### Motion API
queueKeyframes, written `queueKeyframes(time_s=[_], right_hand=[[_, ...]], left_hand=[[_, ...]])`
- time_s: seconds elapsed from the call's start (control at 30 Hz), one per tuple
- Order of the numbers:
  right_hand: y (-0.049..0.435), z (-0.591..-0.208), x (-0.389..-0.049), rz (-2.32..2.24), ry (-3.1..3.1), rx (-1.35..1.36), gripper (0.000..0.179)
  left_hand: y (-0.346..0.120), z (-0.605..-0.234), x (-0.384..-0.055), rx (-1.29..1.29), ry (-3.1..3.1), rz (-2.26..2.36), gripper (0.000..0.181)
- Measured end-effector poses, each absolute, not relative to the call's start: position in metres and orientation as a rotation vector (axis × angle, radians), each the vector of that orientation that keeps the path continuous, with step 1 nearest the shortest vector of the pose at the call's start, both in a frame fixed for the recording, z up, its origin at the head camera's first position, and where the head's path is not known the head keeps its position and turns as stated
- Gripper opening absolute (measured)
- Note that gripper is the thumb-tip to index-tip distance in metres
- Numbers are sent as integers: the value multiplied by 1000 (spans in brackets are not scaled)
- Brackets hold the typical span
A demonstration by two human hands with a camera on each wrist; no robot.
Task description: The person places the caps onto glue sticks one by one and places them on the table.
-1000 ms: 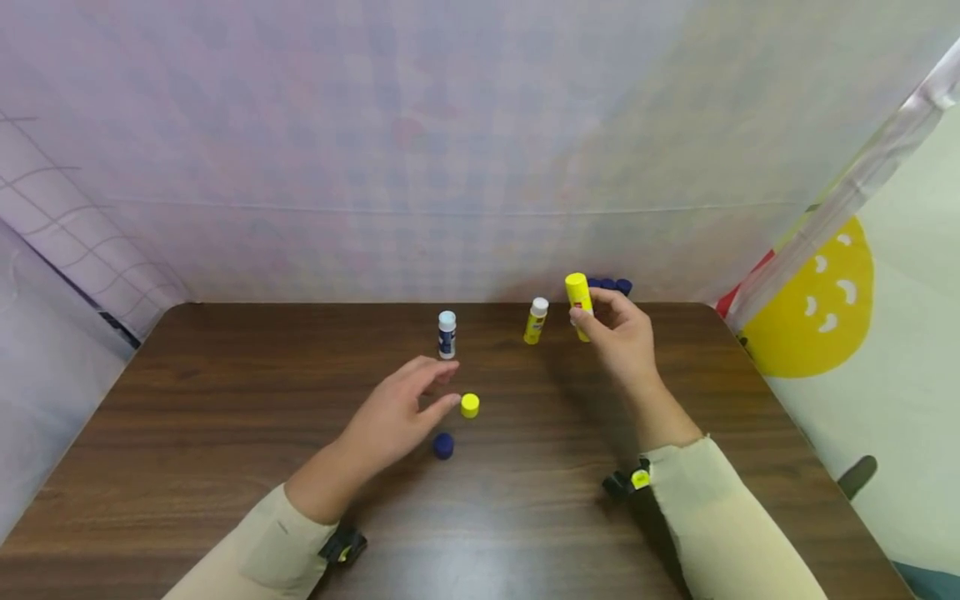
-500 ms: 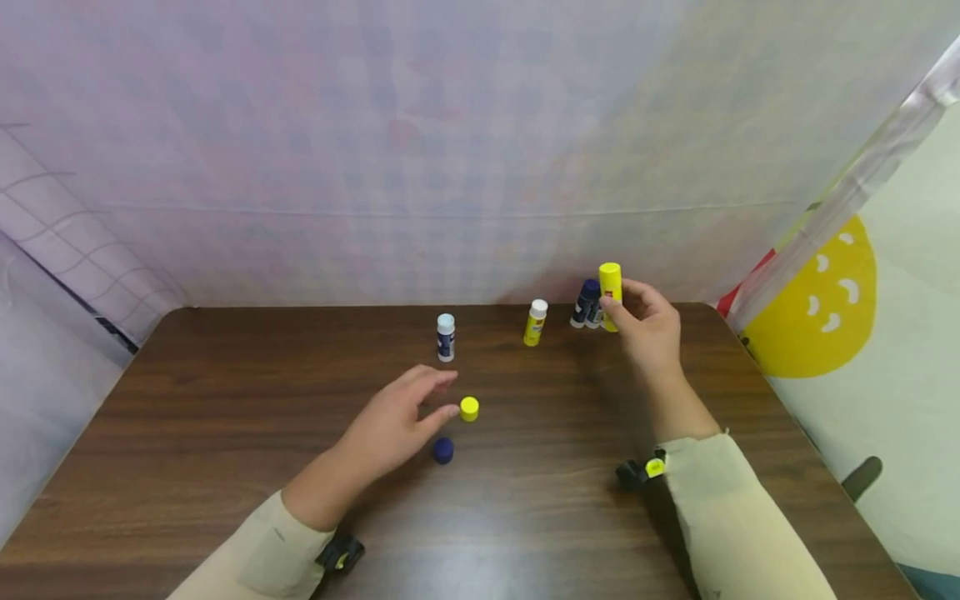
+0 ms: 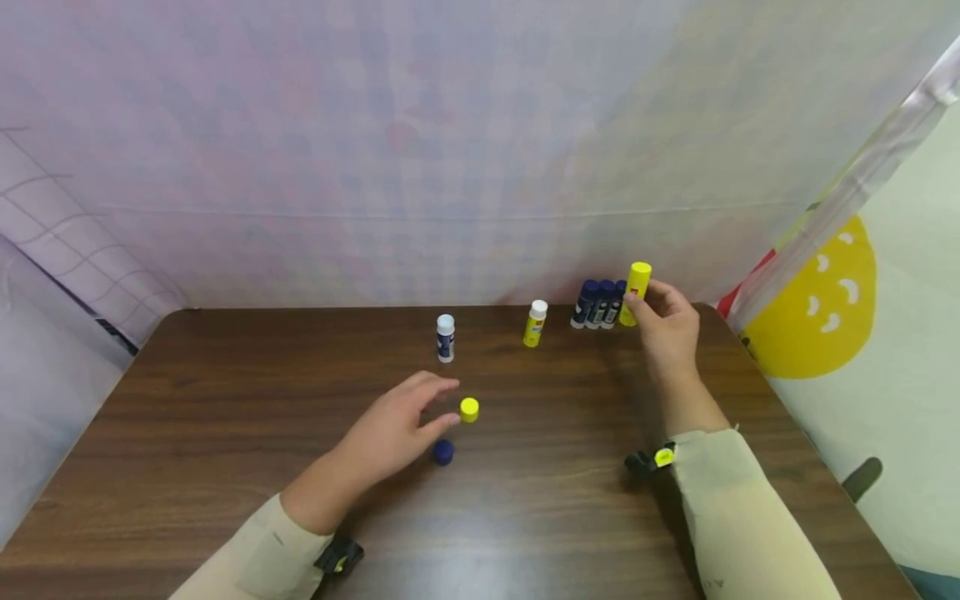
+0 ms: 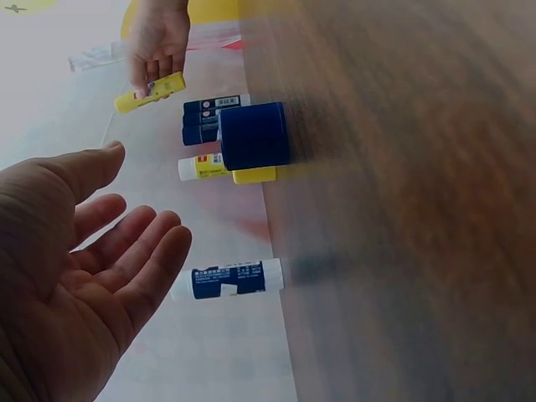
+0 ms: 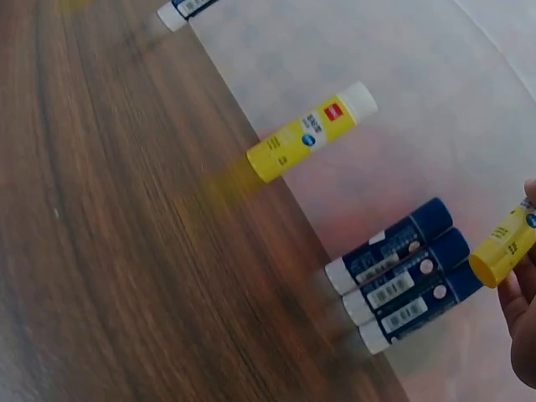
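Observation:
My right hand (image 3: 670,332) pinches a capped yellow glue stick (image 3: 636,287) upright between thumb and fingers, just right of three blue glue sticks (image 3: 597,305) standing in a row. In the right wrist view the yellow stick's base (image 5: 494,261) overlaps the row's caps. My left hand (image 3: 390,433) hovers with relaxed fingers, holding nothing, near a loose yellow cap (image 3: 469,410) and a loose blue cap (image 3: 443,452). An uncapped blue glue stick (image 3: 446,340) stands beyond the left hand. Between it and the row stands an uncapped yellow glue stick (image 3: 535,325) with a white top.
The dark wooden table (image 3: 225,433) ends at the back against a pale hanging cloth (image 3: 375,167). At the right hangs another cloth with a yellow printed shape (image 3: 825,308).
My right hand has carried the yellow glue stick to the right, from in front of the blue row to its right end, uncovering the row. The left hand has barely moved.

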State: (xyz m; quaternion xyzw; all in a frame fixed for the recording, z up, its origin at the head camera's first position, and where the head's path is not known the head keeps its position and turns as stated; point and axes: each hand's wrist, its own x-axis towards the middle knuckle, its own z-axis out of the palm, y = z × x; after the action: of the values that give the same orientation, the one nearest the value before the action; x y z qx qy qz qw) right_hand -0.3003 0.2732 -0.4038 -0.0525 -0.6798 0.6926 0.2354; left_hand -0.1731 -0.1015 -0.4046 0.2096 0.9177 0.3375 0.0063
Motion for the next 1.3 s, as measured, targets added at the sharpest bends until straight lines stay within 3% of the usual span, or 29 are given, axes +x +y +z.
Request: queueKeyframes(time_s=[0.53, 0.83, 1.3], right_hand=[[293, -422, -315, 1882, -1837, -274, 22], [301, -435, -320, 1852, -1895, -353, 31], [305, -447, -329, 1837, -1892, -338, 30]], left_hand=[[-103, -403, -175, 688, 2831, 960, 49], [-104, -406, -175, 693, 2751, 868, 51], [-107, -409, -175, 752, 2692, 802, 53]])
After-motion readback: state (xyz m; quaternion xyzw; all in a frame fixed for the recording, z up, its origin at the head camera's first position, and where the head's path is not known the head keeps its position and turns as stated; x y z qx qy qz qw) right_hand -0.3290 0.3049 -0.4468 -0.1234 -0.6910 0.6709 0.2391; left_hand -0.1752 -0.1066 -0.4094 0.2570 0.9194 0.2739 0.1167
